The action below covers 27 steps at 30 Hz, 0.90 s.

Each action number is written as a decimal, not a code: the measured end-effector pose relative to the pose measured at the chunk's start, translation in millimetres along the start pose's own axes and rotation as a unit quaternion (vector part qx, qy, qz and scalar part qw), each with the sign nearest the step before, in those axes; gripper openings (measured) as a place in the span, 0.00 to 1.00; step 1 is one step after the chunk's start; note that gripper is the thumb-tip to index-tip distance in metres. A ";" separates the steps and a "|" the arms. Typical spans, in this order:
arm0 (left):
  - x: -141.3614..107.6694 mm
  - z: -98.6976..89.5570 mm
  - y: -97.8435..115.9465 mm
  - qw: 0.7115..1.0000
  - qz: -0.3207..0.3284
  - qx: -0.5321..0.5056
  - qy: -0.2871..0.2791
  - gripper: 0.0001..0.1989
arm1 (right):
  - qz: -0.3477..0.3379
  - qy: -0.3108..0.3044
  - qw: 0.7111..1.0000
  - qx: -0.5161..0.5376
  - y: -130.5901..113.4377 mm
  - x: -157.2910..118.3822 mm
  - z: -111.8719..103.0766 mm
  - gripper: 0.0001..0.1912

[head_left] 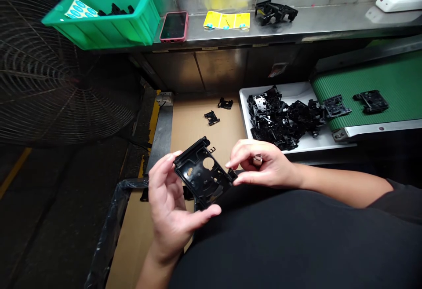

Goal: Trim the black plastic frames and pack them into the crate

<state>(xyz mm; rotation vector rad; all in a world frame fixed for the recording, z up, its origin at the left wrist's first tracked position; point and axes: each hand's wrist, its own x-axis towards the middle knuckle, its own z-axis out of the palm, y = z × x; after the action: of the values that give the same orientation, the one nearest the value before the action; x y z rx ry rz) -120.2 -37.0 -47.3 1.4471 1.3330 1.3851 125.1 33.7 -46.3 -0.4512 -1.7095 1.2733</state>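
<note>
Head view: black plate (202, 181) held tilted at lower centre. Left hand (171, 205) clasps it by the edges, thumb at the bottom corner — probably to leave its face uncovered. Right hand (273, 166) pinches its right corner, presumably to steady it; I can't tell whether a separate piece sits there. White tray (310, 141), right of centre — under the green belt's (395, 78) end, likely to catch parts.

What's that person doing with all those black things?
The person is holding one flat black part with both hands. The left hand holds one side, and the right hand pinches at a corner. A heap of black parts sits in a white tray, and two small black pieces lie on the brown board.
</note>
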 end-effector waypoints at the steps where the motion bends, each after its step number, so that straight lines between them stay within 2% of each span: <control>1: -0.4 -0.3 -0.6 1.000 0.002 0.003 -0.003 0.56 | 0.002 0.001 1.000 -0.001 -0.2 -0.3 0.4 0.13; 7: -2.9 -2.0 -4.0 1.000 0.017 -0.006 -0.006 0.56 | 0.019 -0.002 1.000 0.000 0.6 -0.9 4.3 0.12; 10: -5.3 -1.4 -5.8 0.999 0.015 -0.023 -0.027 0.56 | 0.022 0.002 1.000 -0.008 4.1 -1.3 7.2 0.13; 13: -8.9 -2.0 -7.5 0.998 -0.027 -0.040 -0.051 0.55 | 0.041 0.010 0.999 -0.017 8.8 -2.0 10.8 0.13; 19: -17.0 -2.9 -10.2 0.990 -0.109 -0.078 -0.053 0.52 | 0.048 -0.007 0.998 -0.046 22.4 0.9 21.7 0.12; 21: -19.2 1.6 -14.8 0.978 -0.157 -0.130 -0.031 0.51 | 0.023 -0.037 0.995 -0.090 32.5 2.9 28.7 0.11; 24: -21.6 9.5 -32.2 0.951 -0.244 -0.181 0.059 0.45 | -0.006 -0.123 0.984 -0.128 55.2 5.3 44.8 0.12; 27: -24.1 3.8 -61.0 0.935 -0.268 -0.178 0.148 0.41 | 0.013 -0.157 0.982 -0.106 80.6 7.6 65.3 0.15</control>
<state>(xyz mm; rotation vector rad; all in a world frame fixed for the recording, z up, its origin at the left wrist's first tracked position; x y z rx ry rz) -125.6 -47.1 -111.9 0.5873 1.4273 1.4033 48.8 35.3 -116.9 -0.4122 -2.1245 1.2363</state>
